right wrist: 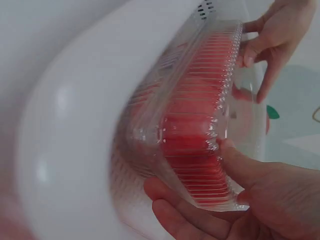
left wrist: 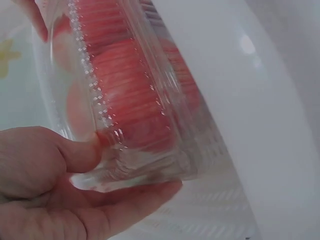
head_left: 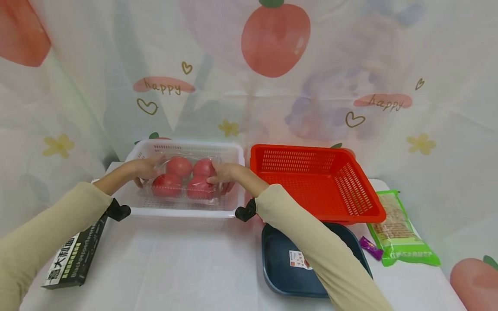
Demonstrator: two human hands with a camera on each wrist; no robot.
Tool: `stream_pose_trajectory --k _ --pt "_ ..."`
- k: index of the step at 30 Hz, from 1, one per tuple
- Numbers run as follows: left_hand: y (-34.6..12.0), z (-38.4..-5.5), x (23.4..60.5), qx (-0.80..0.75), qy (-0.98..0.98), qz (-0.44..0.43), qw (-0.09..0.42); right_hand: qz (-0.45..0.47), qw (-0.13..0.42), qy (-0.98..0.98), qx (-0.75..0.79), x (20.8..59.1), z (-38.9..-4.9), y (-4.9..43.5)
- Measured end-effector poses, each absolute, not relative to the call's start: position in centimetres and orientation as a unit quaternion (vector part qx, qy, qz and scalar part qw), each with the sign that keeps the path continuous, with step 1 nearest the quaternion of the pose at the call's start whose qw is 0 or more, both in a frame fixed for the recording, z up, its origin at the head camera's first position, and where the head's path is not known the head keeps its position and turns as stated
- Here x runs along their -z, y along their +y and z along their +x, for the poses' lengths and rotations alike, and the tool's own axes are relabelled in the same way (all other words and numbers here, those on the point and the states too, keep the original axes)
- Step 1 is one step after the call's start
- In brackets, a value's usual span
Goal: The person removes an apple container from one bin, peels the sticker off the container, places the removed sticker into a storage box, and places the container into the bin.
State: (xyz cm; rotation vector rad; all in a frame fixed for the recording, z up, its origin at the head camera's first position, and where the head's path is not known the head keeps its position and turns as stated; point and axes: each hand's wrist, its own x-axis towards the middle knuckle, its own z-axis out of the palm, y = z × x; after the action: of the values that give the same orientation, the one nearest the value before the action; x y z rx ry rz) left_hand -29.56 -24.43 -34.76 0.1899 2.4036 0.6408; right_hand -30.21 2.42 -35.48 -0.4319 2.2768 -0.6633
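A clear plastic box [head_left: 184,199] with several round red fruits [head_left: 166,185] inside is at the white basket [head_left: 163,212], within its rim in the head view. My left hand [head_left: 145,168] grips the box's left end, thumb on the upper edge and fingers beneath the end in the left wrist view. The right hand [head_left: 226,172] holds the opposite end the same way, its thumb [right wrist: 240,162] at the ridged edge and fingers [right wrist: 185,215] under the corner. Slotted basket floor shows below the box in both wrist views.
To the right stands a red basket [head_left: 311,211], with a dark blue tray [head_left: 280,276] bearing a label in front of it, partly behind my right sleeve. A green-and-clear food bag [head_left: 400,229] and a small purple packet [head_left: 371,248] lie farther right. A black box [head_left: 78,259] lies at left.
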Motion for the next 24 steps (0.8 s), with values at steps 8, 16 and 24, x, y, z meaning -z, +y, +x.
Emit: stream_pose_trajectory --k 8,16,24 --pt "-24.0 -29.4 34.9 -0.242 0.911 0.069 0.326 -0.148 0.38 0.878 0.25 35.2 -30.9 2.3" --pt "-24.0 -29.2 35.1 -0.24 0.916 0.077 0.311 -0.169 0.329 0.889 0.271 35.8 -30.5 3.1" --pt "-24.5 -27.9 34.9 -0.152 0.96 0.158 0.173 -0.257 0.084 0.95 0.155 36.5 -27.5 3.9"
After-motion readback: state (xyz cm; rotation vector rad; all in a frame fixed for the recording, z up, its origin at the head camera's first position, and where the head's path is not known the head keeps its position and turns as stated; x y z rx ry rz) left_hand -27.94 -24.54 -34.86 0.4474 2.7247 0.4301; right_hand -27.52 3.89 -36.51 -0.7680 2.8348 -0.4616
